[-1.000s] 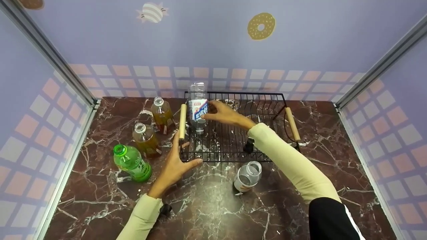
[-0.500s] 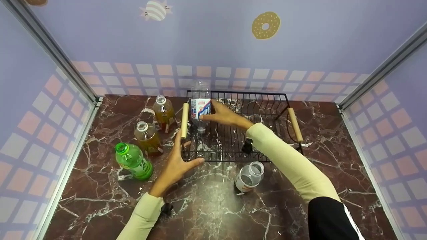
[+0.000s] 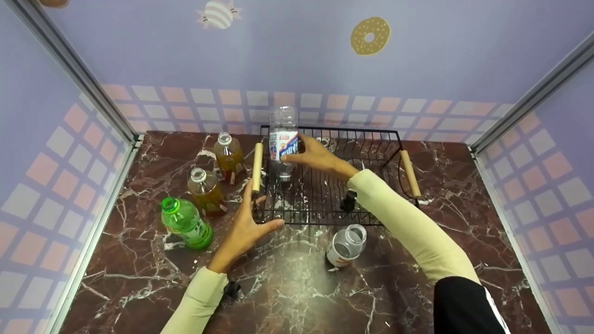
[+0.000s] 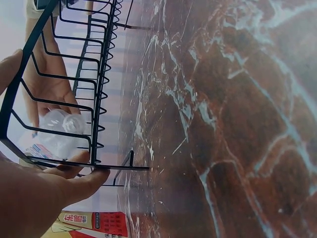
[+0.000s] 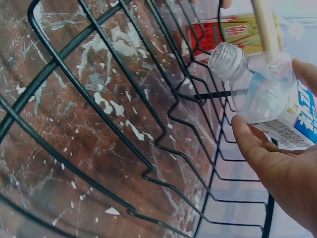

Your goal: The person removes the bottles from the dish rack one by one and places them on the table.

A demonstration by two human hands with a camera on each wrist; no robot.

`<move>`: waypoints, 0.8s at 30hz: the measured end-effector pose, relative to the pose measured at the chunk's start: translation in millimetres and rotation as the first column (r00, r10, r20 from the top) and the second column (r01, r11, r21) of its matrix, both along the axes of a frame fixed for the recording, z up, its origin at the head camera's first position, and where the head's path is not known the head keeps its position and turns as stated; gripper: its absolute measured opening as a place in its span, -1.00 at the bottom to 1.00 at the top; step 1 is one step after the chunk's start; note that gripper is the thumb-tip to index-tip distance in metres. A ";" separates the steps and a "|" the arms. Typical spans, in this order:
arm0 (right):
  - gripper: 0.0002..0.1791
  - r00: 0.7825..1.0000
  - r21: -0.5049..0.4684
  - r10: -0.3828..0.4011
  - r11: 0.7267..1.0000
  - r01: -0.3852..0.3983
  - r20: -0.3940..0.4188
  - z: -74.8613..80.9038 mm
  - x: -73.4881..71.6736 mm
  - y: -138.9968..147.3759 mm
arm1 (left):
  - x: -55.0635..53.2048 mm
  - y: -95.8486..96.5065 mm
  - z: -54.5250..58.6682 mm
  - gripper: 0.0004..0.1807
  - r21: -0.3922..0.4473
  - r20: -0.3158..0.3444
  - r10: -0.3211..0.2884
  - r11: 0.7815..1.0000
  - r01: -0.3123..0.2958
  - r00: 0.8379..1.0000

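Observation:
My right hand (image 3: 318, 155) grips a clear, uncapped plastic bottle (image 3: 284, 139) by its white and blue label. The bottle lies over the left end of a black wire rack (image 3: 325, 222), its mouth toward me and its base toward the back wall. In the right wrist view, the bottle's open neck (image 5: 228, 60) is close over the rack's wires. My left hand (image 3: 243, 229) holds the rack's front left corner, below the wooden handle (image 3: 257, 167). In the left wrist view, the fingers (image 4: 84, 183) wrap the corner wires and the thumb is at the rim.
Left of the rack stand two bottles with amber contents or wrap, a rear bottle (image 3: 229, 157) and a nearer bottle (image 3: 206, 192), plus a green bottle (image 3: 185, 222). A clear open bottle (image 3: 345, 246) stands in front of the rack. Patterned walls enclose the marble-look table (image 3: 297, 287).
My right hand has moved the clear bottle slightly right and toward the back over the rack. The left hand stays at the rack's corner.

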State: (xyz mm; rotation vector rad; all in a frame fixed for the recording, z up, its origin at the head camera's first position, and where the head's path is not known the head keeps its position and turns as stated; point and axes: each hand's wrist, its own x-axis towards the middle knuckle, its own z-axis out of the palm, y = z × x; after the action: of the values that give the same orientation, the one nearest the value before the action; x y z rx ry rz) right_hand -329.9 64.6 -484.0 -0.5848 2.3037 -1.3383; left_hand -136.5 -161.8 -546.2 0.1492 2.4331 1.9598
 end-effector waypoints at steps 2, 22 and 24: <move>0.23 1.000 -0.017 0.004 1.000 -0.004 0.006 3.8 1.2 3.4 | -0.6 0.1 -1.2 0.53 0.011 -0.001 0.000 1.000 0.000 1.000; 0.04 0.998 -0.018 0.004 1.000 -0.005 -0.058 30.6 26.0 46.9 | -0.7 -0.6 -2.6 0.53 0.017 0.014 0.000 1.000 0.000 1.000; 0.01 0.998 -0.021 0.006 1.000 -0.007 -0.067 32.3 28.7 51.7 | -1.0 -0.6 -2.3 0.54 0.009 0.019 0.001 1.000 -0.001 1.000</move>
State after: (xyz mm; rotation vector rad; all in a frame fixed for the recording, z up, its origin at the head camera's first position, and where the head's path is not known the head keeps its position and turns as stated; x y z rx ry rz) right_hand -301.2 116.3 -451.6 -0.6528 2.3412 -1.3606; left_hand -137.5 -162.4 -548.5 0.1289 2.4133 1.9638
